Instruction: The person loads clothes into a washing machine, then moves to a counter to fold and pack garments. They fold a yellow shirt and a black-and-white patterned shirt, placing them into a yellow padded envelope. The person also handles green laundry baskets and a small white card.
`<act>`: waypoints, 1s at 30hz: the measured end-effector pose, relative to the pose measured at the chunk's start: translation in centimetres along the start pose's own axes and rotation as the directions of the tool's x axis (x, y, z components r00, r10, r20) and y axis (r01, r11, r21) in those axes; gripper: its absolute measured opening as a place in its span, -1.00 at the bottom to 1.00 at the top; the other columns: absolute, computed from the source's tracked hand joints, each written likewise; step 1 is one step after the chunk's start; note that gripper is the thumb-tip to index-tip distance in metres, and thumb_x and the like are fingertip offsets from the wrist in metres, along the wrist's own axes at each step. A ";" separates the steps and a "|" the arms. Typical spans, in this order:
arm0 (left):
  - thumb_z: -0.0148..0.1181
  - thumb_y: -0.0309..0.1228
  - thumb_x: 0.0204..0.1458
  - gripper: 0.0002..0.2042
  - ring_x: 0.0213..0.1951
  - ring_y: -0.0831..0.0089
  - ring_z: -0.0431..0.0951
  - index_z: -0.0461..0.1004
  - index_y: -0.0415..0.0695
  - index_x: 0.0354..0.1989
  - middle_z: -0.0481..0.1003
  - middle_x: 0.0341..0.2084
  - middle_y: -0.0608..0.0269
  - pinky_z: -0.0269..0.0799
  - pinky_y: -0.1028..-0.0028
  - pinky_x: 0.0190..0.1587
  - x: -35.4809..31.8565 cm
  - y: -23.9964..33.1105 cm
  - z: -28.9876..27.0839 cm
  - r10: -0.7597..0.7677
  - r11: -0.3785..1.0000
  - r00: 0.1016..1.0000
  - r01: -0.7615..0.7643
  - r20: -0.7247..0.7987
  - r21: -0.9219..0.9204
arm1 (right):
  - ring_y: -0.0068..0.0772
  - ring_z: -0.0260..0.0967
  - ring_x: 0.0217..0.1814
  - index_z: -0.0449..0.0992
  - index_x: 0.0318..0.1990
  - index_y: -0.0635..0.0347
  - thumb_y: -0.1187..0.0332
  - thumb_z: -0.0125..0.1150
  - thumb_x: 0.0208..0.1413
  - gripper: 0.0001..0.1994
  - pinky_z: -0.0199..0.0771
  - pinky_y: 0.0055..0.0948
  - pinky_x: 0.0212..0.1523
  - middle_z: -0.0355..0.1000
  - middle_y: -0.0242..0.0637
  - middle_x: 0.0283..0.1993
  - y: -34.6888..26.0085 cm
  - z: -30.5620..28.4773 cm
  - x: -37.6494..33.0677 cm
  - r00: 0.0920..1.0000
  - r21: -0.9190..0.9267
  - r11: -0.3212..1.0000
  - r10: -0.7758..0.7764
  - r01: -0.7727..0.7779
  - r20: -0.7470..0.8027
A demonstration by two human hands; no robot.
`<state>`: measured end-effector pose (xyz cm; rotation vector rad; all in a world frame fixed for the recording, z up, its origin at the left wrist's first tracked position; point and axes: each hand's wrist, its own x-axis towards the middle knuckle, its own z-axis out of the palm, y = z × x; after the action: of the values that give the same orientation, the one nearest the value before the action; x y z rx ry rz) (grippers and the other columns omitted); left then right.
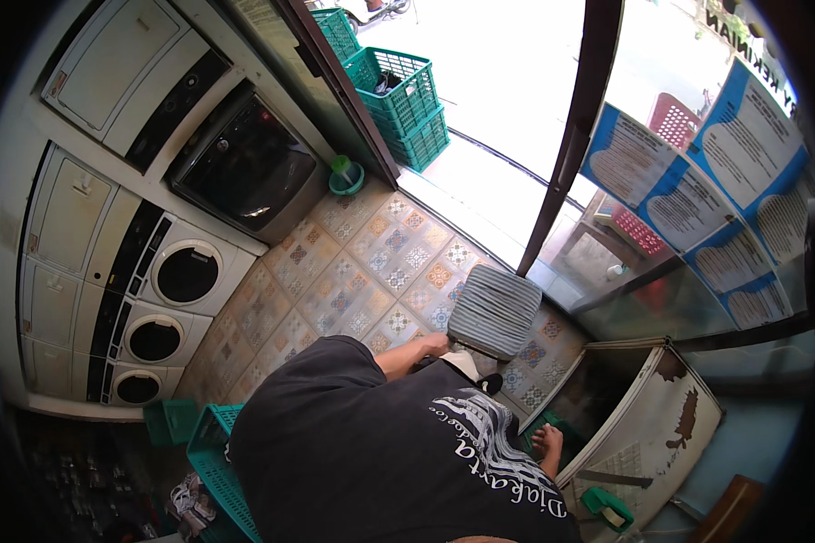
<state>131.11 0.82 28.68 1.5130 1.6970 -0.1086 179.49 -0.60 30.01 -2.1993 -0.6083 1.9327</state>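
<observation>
My left hand (436,345) is closed beside the near left corner of a stool with a grey striped cushion (495,310). What it holds, if anything, I cannot make out. Just below it a cream-coloured thing (462,364) with a dark part shows past my black shirt. My right hand (547,440) hangs at the opening of a worn white cabinet (638,434), its fingers loosely bent and apart, with nothing seen in them. Something green (539,423) lies inside the opening, partly hidden by that hand and my shirt.
Front-loading machines (186,271) and a dark top-loading washer (249,163) line the left wall. A green bowl (346,179) sits by the doorway, with stacked green crates (397,104) outside. Another green basket (217,462) is at my left. A green-handled brush (607,509) rests by the cabinet.
</observation>
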 end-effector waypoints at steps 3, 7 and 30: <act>0.07 -0.32 -0.27 -0.79 -0.46 0.08 0.49 0.51 -0.22 -0.58 0.50 -0.54 0.01 0.39 0.21 -0.39 1.2 -5.7 2.7 -0.009 0.993 0.990 -0.008 0.144 0.118 | -0.36 0.37 -0.51 0.34 -0.16 0.23 0.21 -0.08 0.18 -0.73 0.32 -0.34 -0.58 0.38 -0.24 -0.39 -0.4 1.1 0.4 0.998 0.011 0.998 -0.058 0.058 0.025; 0.12 -0.34 -0.29 -0.86 -0.52 0.16 0.49 0.52 -0.14 -0.65 0.48 -0.62 0.06 0.37 0.24 -0.46 2.5 -8.5 3.7 0.340 0.893 0.939 -0.340 0.050 0.294 | -0.36 0.37 -0.51 0.34 -0.15 0.22 0.22 -0.08 0.17 -0.74 0.32 -0.34 -0.58 0.38 -0.26 -0.39 0.6 2.1 0.3 0.999 0.026 1.000 -0.009 0.008 0.035; 0.02 -0.37 -0.24 -0.83 -0.49 0.15 0.51 0.53 -0.14 -0.59 0.49 -0.61 0.05 0.42 0.24 -0.45 3.8 -9.2 -2.0 0.148 0.933 0.964 -0.210 0.222 0.294 | -0.44 0.39 -0.52 0.45 -0.28 0.35 0.21 0.03 0.12 -0.69 0.33 -0.52 -0.55 0.47 -0.19 -0.47 -1.5 8.1 -8.1 0.951 -0.460 0.844 -0.311 0.276 0.001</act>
<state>122.56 2.40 23.50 1.8210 1.4234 -0.4361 170.55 -3.69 36.68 -2.2328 -1.4217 1.6655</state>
